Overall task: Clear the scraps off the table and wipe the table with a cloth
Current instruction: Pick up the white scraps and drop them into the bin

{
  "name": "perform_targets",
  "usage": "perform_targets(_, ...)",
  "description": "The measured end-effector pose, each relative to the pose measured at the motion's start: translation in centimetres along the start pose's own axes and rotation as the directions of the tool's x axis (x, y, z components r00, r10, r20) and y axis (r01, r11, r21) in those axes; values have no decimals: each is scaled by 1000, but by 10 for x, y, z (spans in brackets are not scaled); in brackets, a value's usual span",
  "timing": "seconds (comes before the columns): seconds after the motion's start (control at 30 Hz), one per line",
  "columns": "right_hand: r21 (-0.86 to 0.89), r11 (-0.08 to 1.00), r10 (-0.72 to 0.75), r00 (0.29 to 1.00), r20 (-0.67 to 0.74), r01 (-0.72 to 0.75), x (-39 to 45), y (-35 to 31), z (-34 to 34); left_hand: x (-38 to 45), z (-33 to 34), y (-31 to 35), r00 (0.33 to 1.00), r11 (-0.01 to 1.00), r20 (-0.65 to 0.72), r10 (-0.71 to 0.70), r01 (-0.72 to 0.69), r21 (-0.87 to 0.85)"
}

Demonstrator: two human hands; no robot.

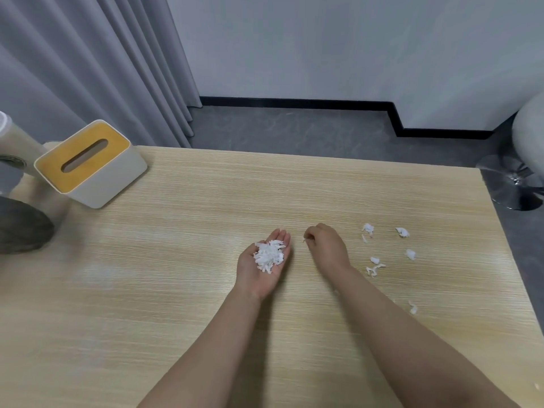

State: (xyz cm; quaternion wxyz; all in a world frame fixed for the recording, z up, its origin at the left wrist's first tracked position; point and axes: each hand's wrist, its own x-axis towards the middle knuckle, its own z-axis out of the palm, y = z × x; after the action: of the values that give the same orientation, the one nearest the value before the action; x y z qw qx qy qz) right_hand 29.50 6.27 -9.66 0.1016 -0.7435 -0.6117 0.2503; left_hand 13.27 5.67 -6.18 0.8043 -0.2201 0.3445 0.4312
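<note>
The left hand lies spread, palm up, carrying a scrap pile. The right hand pinches one tiny scrap; drop it gently there, keeping the palm level.

Hands: two, the left hand and the right hand. Heaps of white paper scraps: one, in the left palm. Loose scraps on the worktop: roughly eight separate bits or small clusters; exact count cannot be told, some being tiny. Tissue boxes: one. Chair bases on the floor: one
</note>
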Motion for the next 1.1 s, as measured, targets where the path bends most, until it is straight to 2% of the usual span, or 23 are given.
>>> perform_targets(0.1,194,981,15,995,-101,5,-10,-11,-11,-1,0,0,999,998,-52,14,-11,59)
perform_targets(0.17,317,946,-10,987,-161,62,-21,-24,-22,-6,4,-9,991,981,-104,90,-70,183)
perform_targets(0.23,376,919,-59,985,-159,116,-32,-34,-28,-11,7,-18,985,954,-128,117,-76,289)
perform_targets(0.33,354,918,-144,983,-115,176,-44,-35,-29,-18,11,-29,997,955,-78,28,-4,296)
perform_targets(0.43,251,935,-239,968,-73,250,-53,-26,-29,-9,5,-39,984,953,-161,79,-27,302)
perform_targets(0.53,233,931,-270,960,-77,280,-61,-17,-37,-6,0,-50,998,981,-62,18,-6,193)
perform_targets(0.67,420,877,-179,969,-171,236,-74,1,-54,-6,2,-65,996,993,71,-62,55,106)
perform_targets(0.73,428,884,-104,971,-213,188,-76,19,-61,-4,4,-72,996,984,82,-46,31,176)
perform_targets(0.8,384,916,-22,969,-246,118,-75,45,-68,-1,6,-78,997,976,64,-47,32,213)
perform_targets(0.9,321,947,90,966,-242,-8,-67,89,-81,5,10,-91,996,984,60,-69,58,168)
perform_targets(1.1,39,987,159,985,-70,-156,-45,156,-101,8,13,-115,991,978,73,-116,101,184)
